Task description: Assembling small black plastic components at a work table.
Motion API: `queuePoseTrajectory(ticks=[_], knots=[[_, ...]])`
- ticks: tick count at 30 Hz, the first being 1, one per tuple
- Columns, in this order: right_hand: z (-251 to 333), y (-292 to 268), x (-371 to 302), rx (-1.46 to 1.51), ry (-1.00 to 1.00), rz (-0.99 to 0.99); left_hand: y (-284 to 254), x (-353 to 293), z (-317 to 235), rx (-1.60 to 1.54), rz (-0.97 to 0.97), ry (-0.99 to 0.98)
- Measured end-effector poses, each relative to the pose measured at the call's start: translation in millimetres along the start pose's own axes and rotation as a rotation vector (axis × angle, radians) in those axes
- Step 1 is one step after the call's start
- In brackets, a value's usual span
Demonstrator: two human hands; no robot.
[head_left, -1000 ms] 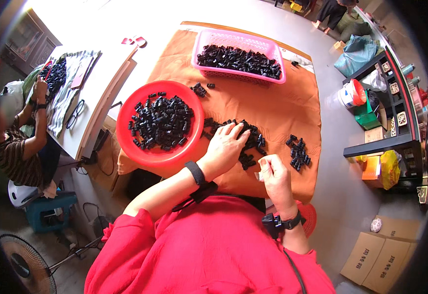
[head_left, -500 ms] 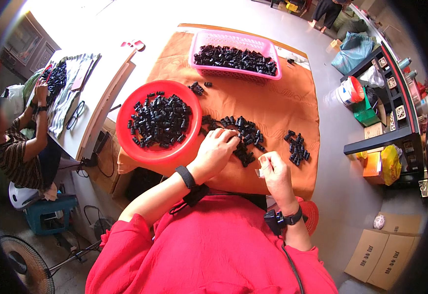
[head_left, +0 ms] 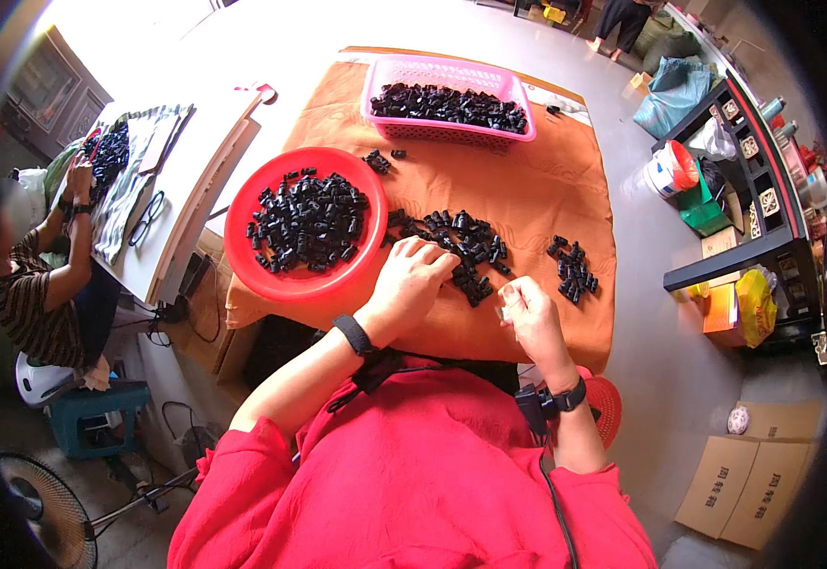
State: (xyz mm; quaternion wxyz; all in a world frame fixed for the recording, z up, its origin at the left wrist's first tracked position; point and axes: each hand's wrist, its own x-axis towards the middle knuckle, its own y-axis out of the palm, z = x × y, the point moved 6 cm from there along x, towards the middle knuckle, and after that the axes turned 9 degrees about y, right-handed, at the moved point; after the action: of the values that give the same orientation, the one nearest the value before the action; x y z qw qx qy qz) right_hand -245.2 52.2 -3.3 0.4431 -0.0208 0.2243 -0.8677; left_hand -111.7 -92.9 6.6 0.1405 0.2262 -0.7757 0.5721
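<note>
A loose pile of small black plastic parts (head_left: 475, 247) lies on the orange cloth in front of me. At the pile's near left side, my left hand (head_left: 411, 284) has its fingers curled and pressed together; whatever they hold is hidden. My right hand (head_left: 532, 318) is pinched just right of the pile, near the table's front edge. Something small and pale shows at its fingertips, too small to name. Further right sits a smaller group of the same black parts (head_left: 572, 271). A red round basin (head_left: 239, 228) full of such parts stands to the left of my left hand.
A pink basket (head_left: 451, 68) of black parts stands at the table's far side. On the left, a person (head_left: 39, 275) handles black parts at another table (head_left: 186, 204). A fan (head_left: 44, 512) is at lower left; a dark shelf (head_left: 736, 266) and flattened cartons (head_left: 745, 484) are on the right.
The view has shifted slightly. My left hand stays by the pile with its fingers curled. My right hand remains pinched, with its fingers turned a little.
</note>
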Motion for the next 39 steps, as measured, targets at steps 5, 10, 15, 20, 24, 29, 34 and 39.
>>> queuePoseTrajectory(ticks=[5, 10, 15, 20, 24, 29, 34, 39], knots=[[2, -5, -1, -0.014, 0.006, -0.007, -7, -2, -2, -0.025, -0.179, 0.081], [0, -3, 1, -0.029, 0.101, 0.017, -16, -4, -1, -0.096, -0.12, -0.022], [1, 2, -2, -0.025, 0.041, 0.025, -9, -6, 3, -0.054, -0.032, -0.056], [2, 7, -5, -0.017, 0.033, 0.015, -8, -11, 0, -0.111, -0.109, -0.02], [-3, 7, -8, 0.015, -0.004, 0.009, -5, -12, -3, -0.114, 0.014, -0.048], [10, 10, -9, -0.013, 0.023, 0.015, -21, -14, -11, -0.109, -0.12, -0.007], [19, 8, -21, 0.038, 0.03, 0.008, -49, -25, -20, -0.377, -0.102, -0.204], [45, 12, -38, 0.004, -0.009, 0.08, -41, -56, -25, -1.26, -0.018, -0.652]])
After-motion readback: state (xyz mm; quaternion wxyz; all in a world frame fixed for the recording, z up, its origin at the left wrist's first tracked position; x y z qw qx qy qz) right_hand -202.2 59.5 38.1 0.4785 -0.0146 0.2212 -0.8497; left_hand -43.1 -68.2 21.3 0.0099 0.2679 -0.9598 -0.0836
